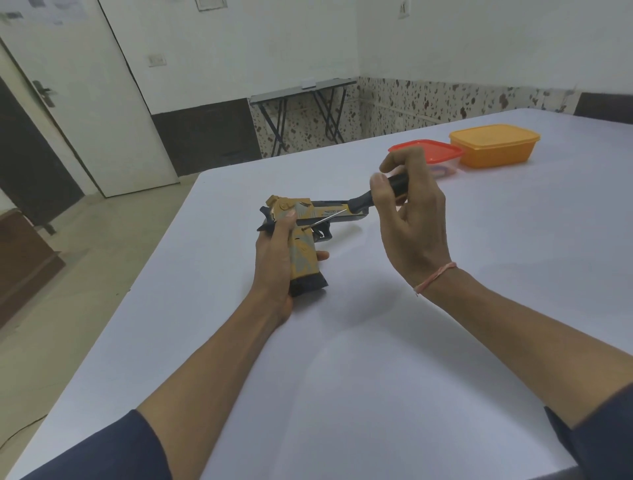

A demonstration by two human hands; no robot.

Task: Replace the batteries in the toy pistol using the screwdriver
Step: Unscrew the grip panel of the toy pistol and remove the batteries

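Yellow-and-grey plastic toy pistol is held upright above the white worktop, left hand fingers wrapped round its grip. The raised right hand pinches a black-handled metal screwdriver, whose tip meets the pistol beside the left thumb.

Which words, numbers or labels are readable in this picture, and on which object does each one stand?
Yellow-and-grey toy pistol: one line of dark print on its slide, too blurred to read.
Paper sheets on the white wall: too small and blurred to read.
Orange plastic box, red-lidded clear box: no text visible.
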